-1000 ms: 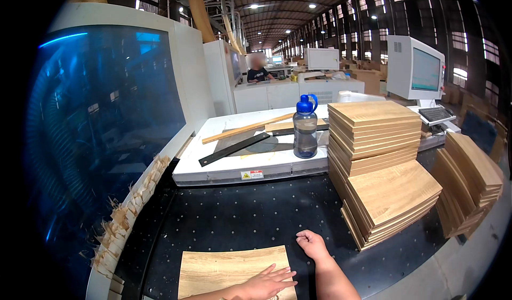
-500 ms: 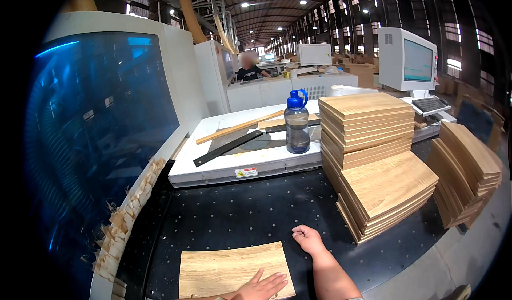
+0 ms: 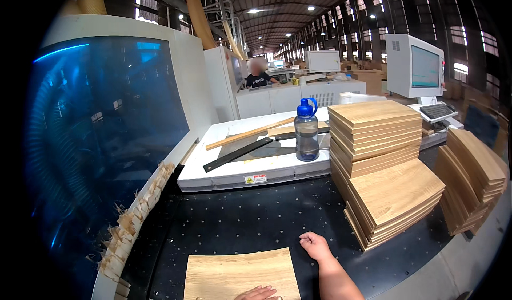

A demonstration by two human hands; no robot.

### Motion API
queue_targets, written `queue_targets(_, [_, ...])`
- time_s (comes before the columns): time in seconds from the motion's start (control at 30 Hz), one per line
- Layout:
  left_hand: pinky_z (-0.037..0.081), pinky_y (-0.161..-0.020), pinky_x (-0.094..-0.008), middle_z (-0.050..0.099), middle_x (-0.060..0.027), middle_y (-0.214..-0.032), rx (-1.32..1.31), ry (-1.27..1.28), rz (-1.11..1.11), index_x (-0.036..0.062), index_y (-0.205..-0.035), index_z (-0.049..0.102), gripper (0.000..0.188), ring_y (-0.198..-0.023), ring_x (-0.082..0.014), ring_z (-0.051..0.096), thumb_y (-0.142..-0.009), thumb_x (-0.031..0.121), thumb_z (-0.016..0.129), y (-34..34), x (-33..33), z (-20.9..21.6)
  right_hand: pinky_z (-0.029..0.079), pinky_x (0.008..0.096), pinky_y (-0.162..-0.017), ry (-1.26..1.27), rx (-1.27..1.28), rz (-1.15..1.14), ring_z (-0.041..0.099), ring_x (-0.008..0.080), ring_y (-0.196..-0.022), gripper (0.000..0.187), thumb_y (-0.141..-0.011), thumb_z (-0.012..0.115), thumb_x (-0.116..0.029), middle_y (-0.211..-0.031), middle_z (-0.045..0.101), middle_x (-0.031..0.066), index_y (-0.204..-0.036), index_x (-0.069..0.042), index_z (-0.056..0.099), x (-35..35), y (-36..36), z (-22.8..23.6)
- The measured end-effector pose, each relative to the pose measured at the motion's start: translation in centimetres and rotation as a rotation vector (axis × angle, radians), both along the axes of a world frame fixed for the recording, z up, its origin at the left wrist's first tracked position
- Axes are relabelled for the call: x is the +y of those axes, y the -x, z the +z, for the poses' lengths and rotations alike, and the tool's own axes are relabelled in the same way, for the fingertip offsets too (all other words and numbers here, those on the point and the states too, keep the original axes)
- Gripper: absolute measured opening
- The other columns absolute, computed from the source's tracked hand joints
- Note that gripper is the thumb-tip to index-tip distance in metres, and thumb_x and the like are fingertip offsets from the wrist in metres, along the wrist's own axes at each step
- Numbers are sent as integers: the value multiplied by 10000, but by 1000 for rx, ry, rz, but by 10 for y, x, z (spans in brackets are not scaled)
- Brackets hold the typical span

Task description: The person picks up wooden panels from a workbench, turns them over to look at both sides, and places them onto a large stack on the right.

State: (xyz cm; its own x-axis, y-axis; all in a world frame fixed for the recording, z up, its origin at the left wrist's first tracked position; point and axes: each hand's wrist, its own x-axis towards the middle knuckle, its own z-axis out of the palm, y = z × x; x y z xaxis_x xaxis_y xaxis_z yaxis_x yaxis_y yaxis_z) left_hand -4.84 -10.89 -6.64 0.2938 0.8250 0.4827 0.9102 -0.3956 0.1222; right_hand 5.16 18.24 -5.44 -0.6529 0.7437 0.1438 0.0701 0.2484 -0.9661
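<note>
A wood-grain board (image 3: 234, 268) lies flat on the black dotted table at the lower edge of the picture. My left hand (image 3: 258, 293) rests on its near part with the fingers stretched out flat; the frame's lower edge cuts the hand off. To the right of the board, on the black surface, my right hand (image 3: 316, 246) is curled into a loose fist, apart from the board, and nothing shows in it. Farther right stands a tall stack of similar boards (image 3: 392, 193), stepped lower at its near side.
A blue-capped water bottle (image 3: 307, 134) stands on the white machine bed (image 3: 224, 181), near a black metal strip (image 3: 237, 155) and a wooden strip (image 3: 250, 132). At left rises a blue-windowed machine (image 3: 112, 97) with a frayed edge. Another board stack (image 3: 469, 177) and a monitor (image 3: 413, 65) are right; a person (image 3: 260, 78) sits beyond.
My left hand has slid toward me across the board, and its fingers are closer together. My right hand stays curled beside the board. The whole view has shifted slightly.
</note>
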Motion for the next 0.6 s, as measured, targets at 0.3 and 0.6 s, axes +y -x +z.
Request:
queue_targets(0.3, [331,-999,-479,481,-112,-1300,-12,124,-67,215,-1208,546,408,-1193,-309,456,-805,279,562,0,-3,7,487,240,-682,4,14,-17,617,111,-712,202,-785,631,-125,-783,659,72,-958,-22,641,-4,3,3])
queue_targets(0.6, [225,-1081,-435,343,-83,-1417,86,291,-117,187,-1335,413,481,-1292,-255,346,-860,262,395,-16,-2,-2,492,252,-696,-3,17,-8,619,121,-729,210,-788,634,-127,-821,662,76,-970,-23,637,-2,3,1])
